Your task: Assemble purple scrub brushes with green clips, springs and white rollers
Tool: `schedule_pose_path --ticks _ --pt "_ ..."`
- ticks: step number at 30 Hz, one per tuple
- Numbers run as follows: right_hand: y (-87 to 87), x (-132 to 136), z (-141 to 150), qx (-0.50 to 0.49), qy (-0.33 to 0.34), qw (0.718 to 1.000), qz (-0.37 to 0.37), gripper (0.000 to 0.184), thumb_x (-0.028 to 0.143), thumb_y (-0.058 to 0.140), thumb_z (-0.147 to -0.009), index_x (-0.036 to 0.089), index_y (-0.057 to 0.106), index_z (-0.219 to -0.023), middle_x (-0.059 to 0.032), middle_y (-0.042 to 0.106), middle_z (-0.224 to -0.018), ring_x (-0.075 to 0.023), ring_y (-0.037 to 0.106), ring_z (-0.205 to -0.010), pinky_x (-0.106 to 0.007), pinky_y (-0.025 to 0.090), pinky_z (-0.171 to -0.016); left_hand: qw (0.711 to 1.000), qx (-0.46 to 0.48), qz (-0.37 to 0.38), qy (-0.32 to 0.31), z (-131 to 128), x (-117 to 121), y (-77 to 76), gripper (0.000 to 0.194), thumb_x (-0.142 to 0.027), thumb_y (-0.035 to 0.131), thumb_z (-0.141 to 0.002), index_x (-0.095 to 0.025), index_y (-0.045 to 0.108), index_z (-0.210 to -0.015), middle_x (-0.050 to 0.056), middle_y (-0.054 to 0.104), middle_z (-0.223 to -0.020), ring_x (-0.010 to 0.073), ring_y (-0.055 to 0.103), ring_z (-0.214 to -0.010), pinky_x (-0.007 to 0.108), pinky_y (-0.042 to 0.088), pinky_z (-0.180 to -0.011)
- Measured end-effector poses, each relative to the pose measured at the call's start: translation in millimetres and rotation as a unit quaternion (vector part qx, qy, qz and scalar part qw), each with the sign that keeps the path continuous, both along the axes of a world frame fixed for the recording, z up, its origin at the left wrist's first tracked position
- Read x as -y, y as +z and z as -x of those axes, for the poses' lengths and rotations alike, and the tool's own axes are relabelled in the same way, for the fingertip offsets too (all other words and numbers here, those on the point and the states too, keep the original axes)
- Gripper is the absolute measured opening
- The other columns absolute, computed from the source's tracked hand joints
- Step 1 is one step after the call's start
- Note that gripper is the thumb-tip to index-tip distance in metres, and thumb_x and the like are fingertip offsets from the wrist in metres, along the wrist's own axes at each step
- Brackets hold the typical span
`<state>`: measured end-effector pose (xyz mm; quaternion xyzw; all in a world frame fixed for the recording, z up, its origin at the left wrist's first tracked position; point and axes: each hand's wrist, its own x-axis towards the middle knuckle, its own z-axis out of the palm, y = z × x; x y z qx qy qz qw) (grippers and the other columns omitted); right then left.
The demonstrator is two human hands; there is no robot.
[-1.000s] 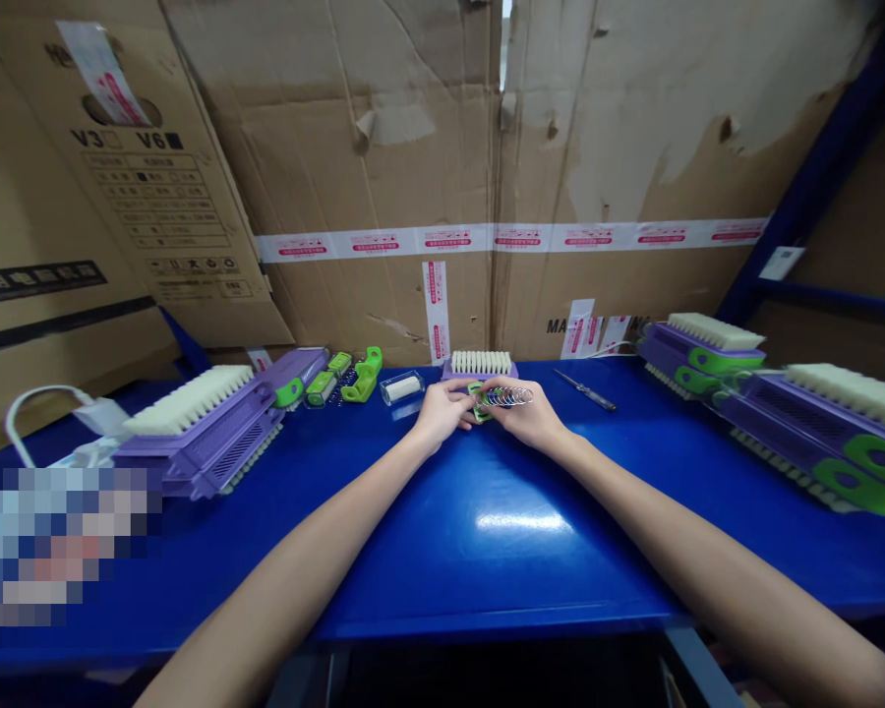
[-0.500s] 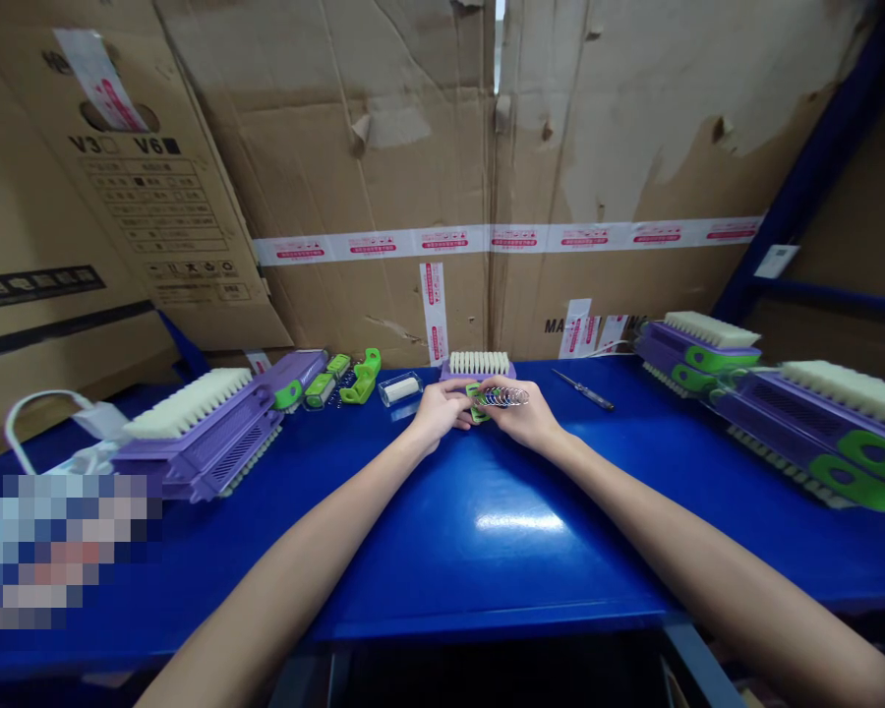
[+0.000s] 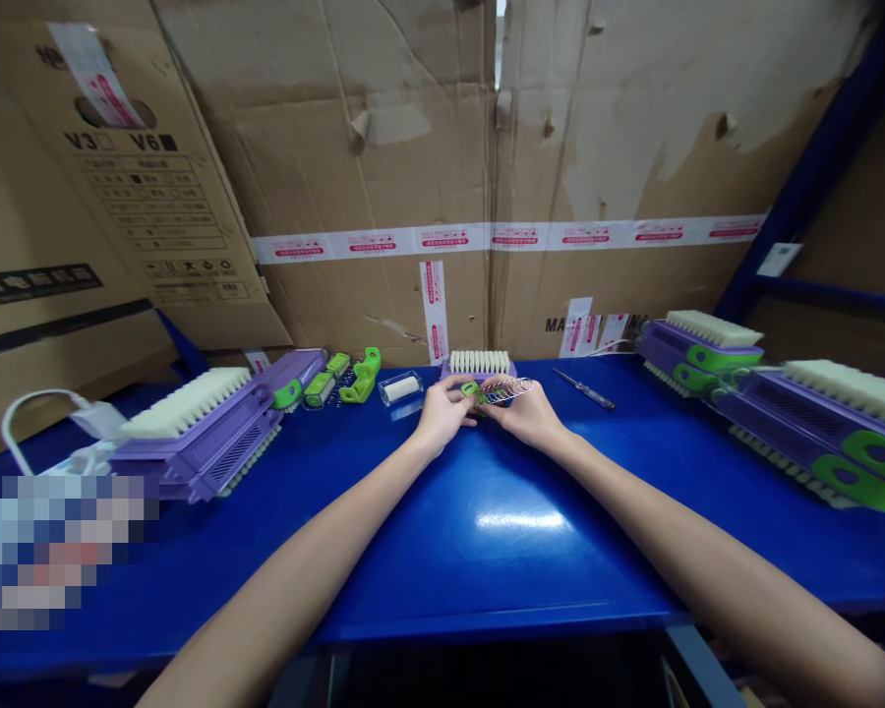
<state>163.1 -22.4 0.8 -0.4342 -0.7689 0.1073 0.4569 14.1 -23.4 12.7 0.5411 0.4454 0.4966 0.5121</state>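
Note:
Above the middle of the blue table, my left hand point(image 3: 441, 413) pinches a small green plastic part point(image 3: 470, 390) from its left side. My right hand point(image 3: 527, 418) closes on the same part from the right, its fingertips close to those of the left. A metal coil spring point(image 3: 510, 389) sticks out from the part, lying across the back of my right fingers and slanting up to the right. How the spring is joined to the part is hidden by my fingers. Just behind both hands sits a purple block with white bristles point(image 3: 479, 364).
A screwdriver point(image 3: 584, 389) lies to the right. Left of my hands are a clear case with a white roll point(image 3: 401, 390), a green bracket point(image 3: 362, 378) and small green boxes point(image 3: 320, 389). Purple brush units stand at left point(image 3: 199, 433) and right point(image 3: 803, 423). Cardboard point(image 3: 383, 177) walls the back.
The green part has been turned in my fingers and its face now shows more. The spring's free end has tipped slightly upward. My hands stay in nearly the same place.

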Motion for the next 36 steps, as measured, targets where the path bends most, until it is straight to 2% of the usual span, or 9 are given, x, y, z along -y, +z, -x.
schedule_pose_path --ticks 6,16,25,31,36 --pt "-1.2 -0.2 1.4 0.01 -0.02 1.0 0.004 0.014 0.023 0.07 -0.072 0.023 0.067 -0.086 -0.0023 0.073 -0.081 -0.0211 0.069 -0.078 -0.029 0.053 -0.071 1.0 -0.007 0.001 0.006 0.3 -1.8 -0.8 0.035 -0.004 0.061 -0.074 -0.011 0.055 -0.108 -0.001 0.063 -0.067 0.009 0.06 -0.054 0.017 0.048 -0.045" --pt "-2.5 0.6 5.4 -0.016 -0.038 0.999 0.006 0.013 0.025 0.069 -0.073 0.025 0.065 -0.085 -0.0004 0.071 -0.078 -0.0189 0.067 -0.074 -0.028 0.053 -0.068 1.0 -0.026 0.0 0.005 2.4 -3.9 1.0 0.024 0.0 0.056 -0.074 -0.007 0.06 -0.097 -0.003 0.058 -0.055 0.0062 0.052 -0.043 0.015 0.037 -0.038" --pt "-2.3 2.4 6.9 -0.015 -0.053 0.998 0.009 0.009 0.027 0.067 -0.074 0.025 0.064 -0.082 0.0003 0.07 -0.077 -0.0174 0.065 -0.071 -0.026 0.05 -0.064 0.999 -0.029 -0.025 -0.032 4.2 -7.0 -3.9 0.025 -0.009 0.062 -0.076 -0.008 0.061 -0.1 -0.003 0.057 -0.055 0.0067 0.052 -0.044 0.016 0.04 -0.039" --pt "-2.4 4.1 8.8 -0.02 -0.067 0.997 0.011 0.009 0.024 0.067 -0.072 0.025 0.063 -0.081 0.001 0.07 -0.077 -0.0168 0.064 -0.069 -0.025 0.047 -0.06 0.998 -0.023 -0.028 -0.056 3.7 -8.3 -4.3 0.029 -0.003 0.056 -0.076 -0.008 0.059 -0.105 -0.003 0.057 -0.062 0.0057 0.051 -0.047 0.016 0.043 -0.04" --pt "-0.2 5.7 8.4 -0.021 -0.069 0.997 0.004 0.01 0.024 0.067 -0.072 0.024 0.063 -0.081 0.0003 0.07 -0.078 -0.0169 0.064 -0.069 -0.025 0.048 -0.062 0.997 -0.014 -0.03 -0.072 4.8 -8.7 -3.7 0.032 -0.005 0.062 -0.072 -0.009 0.06 -0.104 -0.002 0.057 -0.062 0.0066 0.053 -0.05 0.015 0.043 -0.041"
